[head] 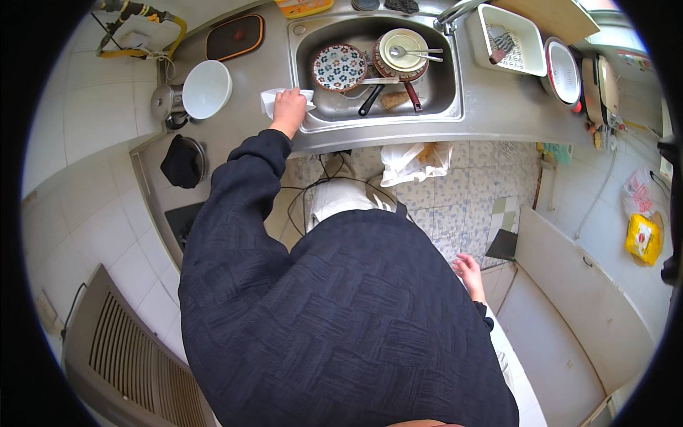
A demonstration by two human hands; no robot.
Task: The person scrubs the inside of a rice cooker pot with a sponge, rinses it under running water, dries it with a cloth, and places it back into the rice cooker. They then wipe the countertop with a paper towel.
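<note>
My left hand (pixel 288 111) presses a white paper or cloth wipe (pixel 271 101) onto the steel counter at the sink's left rim. Beside it, the stainless steel sink (pixel 305 58) holds a flower-patterned plate (pixel 339 68) and a stack topped by a cream plate (pixel 404 40) with spoons (pixel 398 52) on it. A black handle (pixel 371 100), a dark red handle (pixel 413 97) and a tan scrubber-like piece (pixel 394 100) lie nearer the sink's front. My right hand (pixel 468 273) hangs low by my side, away from the counter, its fingers loosely apart with nothing seen in them.
Left on the counter are a white bowl (pixel 207 89), a metal pot (pixel 166 102) and an orange-rimmed board (pixel 235 37). A faucet (pixel 453 16) rises behind the sink, with a white basket (pixel 507 64) to its right. Below the counter hangs a white plastic bag (pixel 403 163); cables (pixel 299 188) loop near my legs.
</note>
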